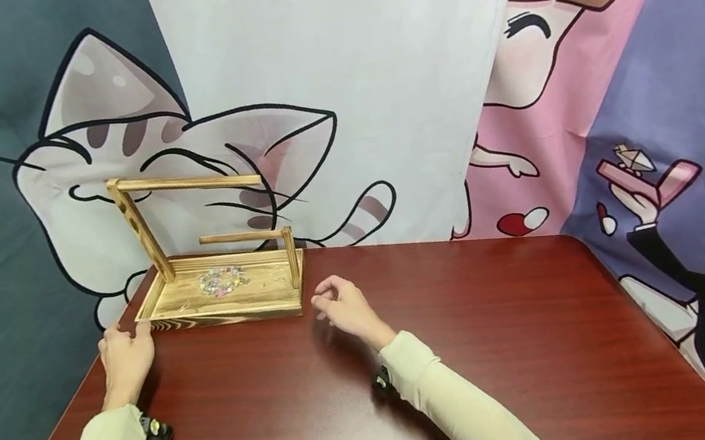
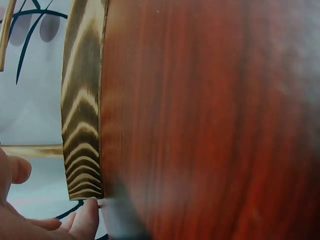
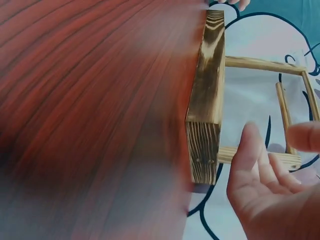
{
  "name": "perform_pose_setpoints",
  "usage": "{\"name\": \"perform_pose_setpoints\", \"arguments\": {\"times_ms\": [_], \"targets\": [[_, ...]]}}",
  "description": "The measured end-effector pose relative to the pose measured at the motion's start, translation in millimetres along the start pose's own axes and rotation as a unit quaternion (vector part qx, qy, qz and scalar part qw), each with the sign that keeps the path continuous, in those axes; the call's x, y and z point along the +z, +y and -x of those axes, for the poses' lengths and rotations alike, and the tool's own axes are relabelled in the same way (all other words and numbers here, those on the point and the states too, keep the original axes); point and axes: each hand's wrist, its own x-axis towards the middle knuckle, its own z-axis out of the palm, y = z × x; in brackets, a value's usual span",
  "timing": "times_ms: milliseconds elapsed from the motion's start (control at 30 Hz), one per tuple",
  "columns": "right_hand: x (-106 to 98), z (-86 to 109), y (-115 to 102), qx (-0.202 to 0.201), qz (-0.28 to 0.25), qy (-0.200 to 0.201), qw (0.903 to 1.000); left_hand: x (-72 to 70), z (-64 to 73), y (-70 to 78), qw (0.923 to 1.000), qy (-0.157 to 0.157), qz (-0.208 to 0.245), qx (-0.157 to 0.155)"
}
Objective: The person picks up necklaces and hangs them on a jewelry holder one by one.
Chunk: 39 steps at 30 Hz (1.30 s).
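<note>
Flanking one wooden tray (image 1: 236, 317), two bare hands (image 1: 128, 359) (image 1: 349, 313)

The jewellery stand (image 1: 266, 284) is wood, its pale, scorched-looking surface streaked with dark, bold grain and smooth-looking, with a soft sheen on the upper bar (image 1: 187, 183). The bead strands (image 1: 221, 281) look glassy or clear plastic, shiny. The tabletop (image 1: 457, 357) has a smooth, semi-gloss, reddish wood-grain finish. The backdrop (image 1: 368, 56) is printed cloth, matt and lightly creased; the sleeves (image 1: 468, 405) are matt fabric; the wrist device (image 1: 158, 435) resembles black plastic.
</note>
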Motion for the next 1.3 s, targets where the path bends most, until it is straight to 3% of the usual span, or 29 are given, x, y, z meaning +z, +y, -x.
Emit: {"name": "perform_pose_setpoints", "arguments": {"times_ms": [300, 533, 667, 867, 1000, 1300], "targets": [[31, -21.3, 6, 0.055, -0.002, 0.031, 0.9980, -2.0, -8.5, -9.6, 0.9993, 0.002, 0.005, -0.037], [45, -24.4, 10, 0.104, 0.009, 0.052, 0.9932, 10.0, -7.6, -11.4, 0.9976, 0.010, 0.035, -0.059], [48, -25.9, 15, 0.101, 0.038, 0.050, 0.9928, 17.8, -10.2, -9.0, 0.9938, 0.028, 0.066, -0.085], [49, -31.2, 20, 0.082, 0.087, 0.044, 0.9919, 24.3, -14.9, -4.3, 0.9931, 0.050, 0.070, -0.080], [47, -34.2, 21, 0.079, 0.091, 0.053, 0.9913, 25.5, -16.4, -3.7, 0.9915, 0.051, 0.080, -0.088], [42, -37.3, 18, 0.115, 0.072, 0.056, 0.9891, 24.9, -20.5, -5.9, 0.9885, 0.056, 0.094, -0.104]]}}
